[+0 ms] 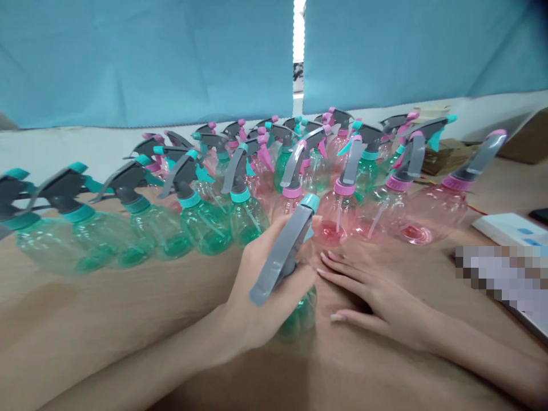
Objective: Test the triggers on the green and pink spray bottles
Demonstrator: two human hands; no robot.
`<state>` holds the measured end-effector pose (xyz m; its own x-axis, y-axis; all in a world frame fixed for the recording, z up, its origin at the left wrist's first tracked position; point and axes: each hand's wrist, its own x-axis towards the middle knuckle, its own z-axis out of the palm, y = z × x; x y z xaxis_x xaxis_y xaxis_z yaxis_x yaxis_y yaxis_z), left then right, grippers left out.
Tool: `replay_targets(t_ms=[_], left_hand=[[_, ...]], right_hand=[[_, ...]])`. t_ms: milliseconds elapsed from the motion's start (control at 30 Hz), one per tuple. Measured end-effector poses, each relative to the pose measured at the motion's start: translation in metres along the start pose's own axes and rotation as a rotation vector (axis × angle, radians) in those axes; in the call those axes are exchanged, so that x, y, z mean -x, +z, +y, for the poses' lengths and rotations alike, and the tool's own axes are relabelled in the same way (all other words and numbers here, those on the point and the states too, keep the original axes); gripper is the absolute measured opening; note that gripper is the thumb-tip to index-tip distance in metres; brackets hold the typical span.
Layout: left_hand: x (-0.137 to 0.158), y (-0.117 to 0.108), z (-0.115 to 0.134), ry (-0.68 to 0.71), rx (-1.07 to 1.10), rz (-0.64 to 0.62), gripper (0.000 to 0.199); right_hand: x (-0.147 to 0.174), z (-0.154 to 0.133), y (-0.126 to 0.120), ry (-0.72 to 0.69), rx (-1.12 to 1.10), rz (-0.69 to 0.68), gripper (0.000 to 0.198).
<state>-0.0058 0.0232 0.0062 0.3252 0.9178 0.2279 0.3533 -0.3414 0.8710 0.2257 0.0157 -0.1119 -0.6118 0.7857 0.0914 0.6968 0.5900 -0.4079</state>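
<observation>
My left hand [261, 285] is closed around the neck of a green spray bottle [297, 319] with a grey trigger head and a teal nozzle, near the front of the table. The fingers wrap behind the head and are partly hidden by it. Just right of that bottle, my right hand [377, 294] has its fingers spread low over the tabletop and holds nothing. Beyond both hands stands a front row of spray bottles: green ones [209, 228] on the left, pink ones [336, 214] on the right.
Several more green and pink spray bottles [285, 145] crowd behind the front row. A blue curtain [149, 63] hangs at the back. On the right of the wooden table [141, 319] lie a white box-like object [505, 228], a blurred-out flat object [505, 279] and brown cardboard [528, 137].
</observation>
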Motion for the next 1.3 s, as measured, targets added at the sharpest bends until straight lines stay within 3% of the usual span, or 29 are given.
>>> replay_targets(t_ms=[433, 733, 967, 1300], left_hand=[[-0.001, 0.003, -0.003, 0.053, 0.018, 0.029, 0.022], [0.0, 0.008, -0.001, 0.002, 0.03, 0.045, 0.022], [-0.001, 0.008, -0.003, 0.075, 0.049, 0.067, 0.024], [-0.002, 0.009, -0.011, 0.087, 0.065, 0.026, 0.024]], right_hand=[[0.0, -0.001, 0.0, 0.004, 0.037, -0.009, 0.069], [0.0, 0.001, 0.001, -0.006, 0.041, -0.01, 0.07], [-0.001, 0.0, -0.001, 0.007, 0.036, -0.02, 0.07], [-0.002, -0.001, -0.001, -0.005, 0.027, -0.006, 0.069]])
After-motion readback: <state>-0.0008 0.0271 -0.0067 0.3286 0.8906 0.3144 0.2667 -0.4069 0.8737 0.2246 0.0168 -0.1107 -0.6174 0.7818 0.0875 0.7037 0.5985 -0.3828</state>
